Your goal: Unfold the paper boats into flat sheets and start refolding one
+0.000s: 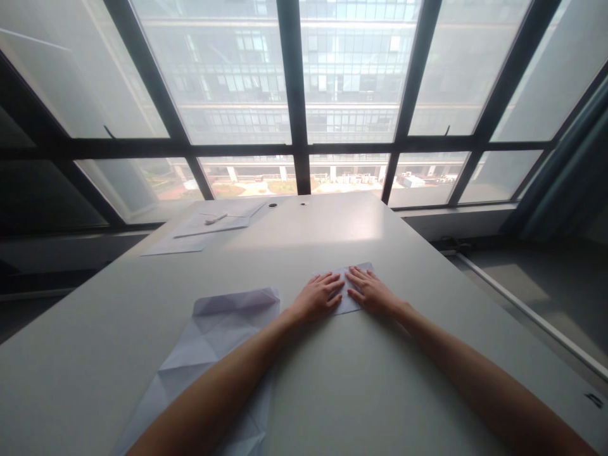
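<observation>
A small folded sheet of white paper lies flat on the white table. My left hand rests palm down on its left part, fingers stretched out and a little apart. On the right part, my right hand is also laid flat with its fingers extended. Both hands cover much of the sheet, so its outline shows only in part. Beside my left forearm spreads a larger creased sheet of paper with a folded strip along its far edge; the forearm hides some of it.
At the table's far left are several paper sheets with a small pale object on top, its kind unclear. Two cable holes sit near the far edge. Beyond stand large framed windows, with a blue curtain at right.
</observation>
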Available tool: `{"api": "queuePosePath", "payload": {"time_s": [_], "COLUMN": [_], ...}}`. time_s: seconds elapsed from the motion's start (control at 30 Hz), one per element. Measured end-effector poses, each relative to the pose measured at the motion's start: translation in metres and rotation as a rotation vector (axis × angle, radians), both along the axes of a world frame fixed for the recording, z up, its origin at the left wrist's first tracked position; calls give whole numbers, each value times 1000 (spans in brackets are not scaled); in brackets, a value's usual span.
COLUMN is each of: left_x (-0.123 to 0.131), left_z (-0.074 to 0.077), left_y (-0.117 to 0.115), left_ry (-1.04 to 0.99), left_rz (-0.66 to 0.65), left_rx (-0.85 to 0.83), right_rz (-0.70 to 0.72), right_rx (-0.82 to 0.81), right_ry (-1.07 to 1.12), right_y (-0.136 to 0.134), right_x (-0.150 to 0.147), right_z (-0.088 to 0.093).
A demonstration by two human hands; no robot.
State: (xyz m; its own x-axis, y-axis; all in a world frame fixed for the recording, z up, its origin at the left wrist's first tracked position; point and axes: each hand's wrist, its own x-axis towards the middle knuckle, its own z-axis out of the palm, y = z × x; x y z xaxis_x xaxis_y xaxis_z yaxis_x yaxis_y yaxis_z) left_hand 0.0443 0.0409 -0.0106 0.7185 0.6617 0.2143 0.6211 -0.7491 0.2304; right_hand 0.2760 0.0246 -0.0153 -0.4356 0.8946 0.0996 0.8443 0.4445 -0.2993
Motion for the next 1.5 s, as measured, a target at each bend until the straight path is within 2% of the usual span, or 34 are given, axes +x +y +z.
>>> {"api": "queuePosePath", "payload": {"time_s": [1.5], "left_x": [0], "left_z": [0], "left_y": [0], "left_ry": [-10], "left_rz": [-2], "left_rx": [-3], "right_rz": [5], "right_rx": [9], "right_ry": [2], "right_y": [0], "right_x": [1], "right_z": [-2]}}
